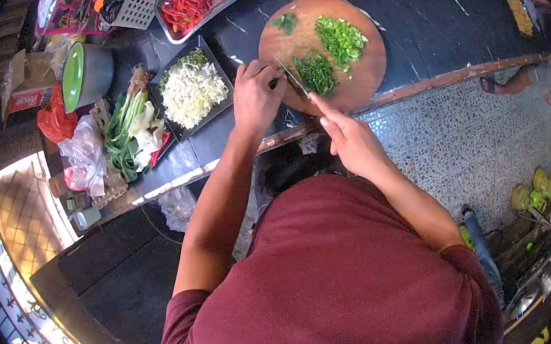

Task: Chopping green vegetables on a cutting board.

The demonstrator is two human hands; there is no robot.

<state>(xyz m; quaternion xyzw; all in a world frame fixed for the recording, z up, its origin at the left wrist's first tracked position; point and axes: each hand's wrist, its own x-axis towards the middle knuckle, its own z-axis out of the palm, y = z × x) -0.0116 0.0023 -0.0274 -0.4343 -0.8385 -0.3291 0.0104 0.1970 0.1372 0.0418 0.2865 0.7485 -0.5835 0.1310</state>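
Observation:
My right hand (353,140) grips a kitchen knife (294,79), its index finger stretched along the blade. The blade lies over the left part of a round wooden cutting board (348,95). Left of the blade, my left hand (257,95) has its fingers curled around leafy greens, mostly hidden, with a little dark green showing by the fingertips. Finely cut dark green leaves (316,73) are heaped just right of the knife. Beyond them lie chopped light green scallions (341,41). A few uncut leaves (284,23) rest near the board's far edge.
A black square plate (180,132) holds shredded white cabbage (195,92) and chopped greens. Left of it lie whole scallions (124,123) and plastic bags (83,150). A metal tray (216,10) carries red chilies and tomatoes. Another person's feet (512,84) are at the right.

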